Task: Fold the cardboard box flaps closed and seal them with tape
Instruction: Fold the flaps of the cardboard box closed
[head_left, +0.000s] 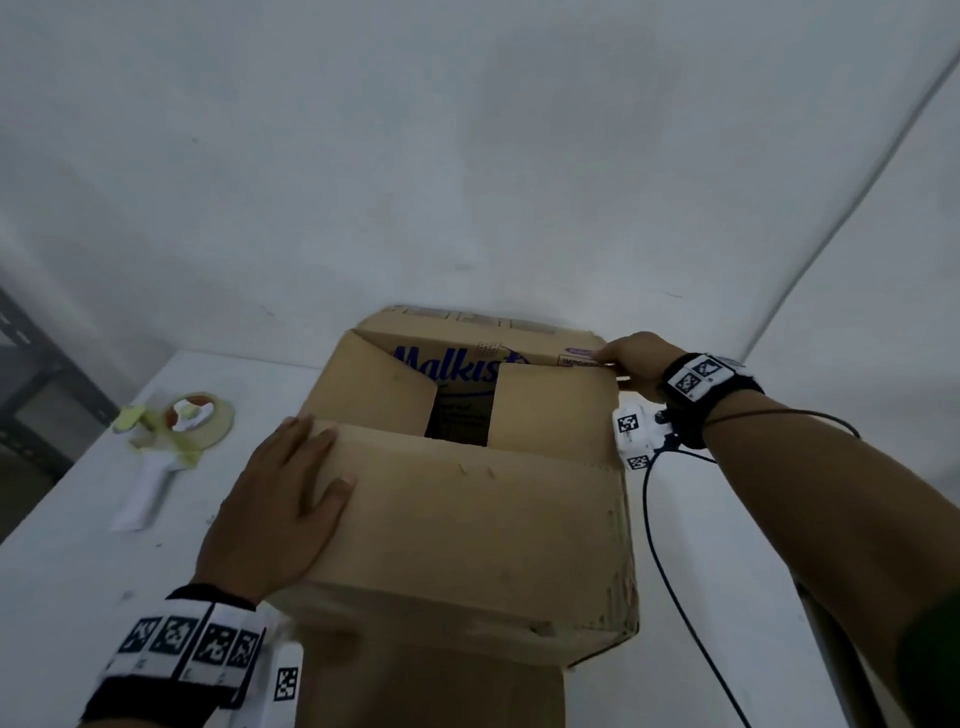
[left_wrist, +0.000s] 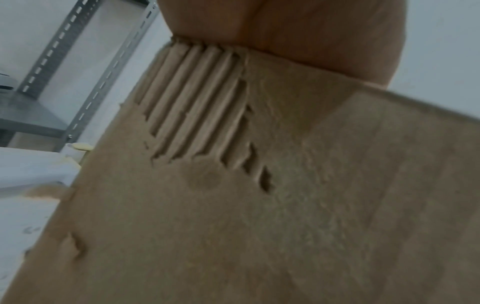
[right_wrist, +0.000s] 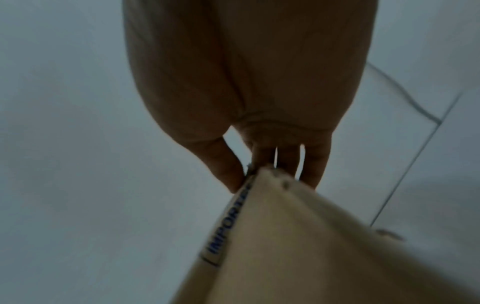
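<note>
A brown cardboard box (head_left: 467, 519) stands on the white table (head_left: 67, 545) in front of me. Its two side flaps lie folded in, with a dark gap (head_left: 460, 418) between them. My left hand (head_left: 280, 499) lies flat with straight fingers on the near flap (head_left: 483, 493), pressing it down. My right hand (head_left: 631, 364) pinches the right end of the far flap (head_left: 467, 348), which shows blue print and stands partly raised. In the right wrist view the thumb and fingers (right_wrist: 314, 164) pinch that flap's corner (right_wrist: 259, 185). The left wrist view shows the palm (left_wrist: 298, 30) on torn cardboard (left_wrist: 233, 185).
A tape dispenser (head_left: 171, 441) with a roll of clear tape lies on the table left of the box. A grey metal shelf (head_left: 36, 384) stands at the far left. A black cable (head_left: 670, 571) hangs to the right of the box. White walls are close behind.
</note>
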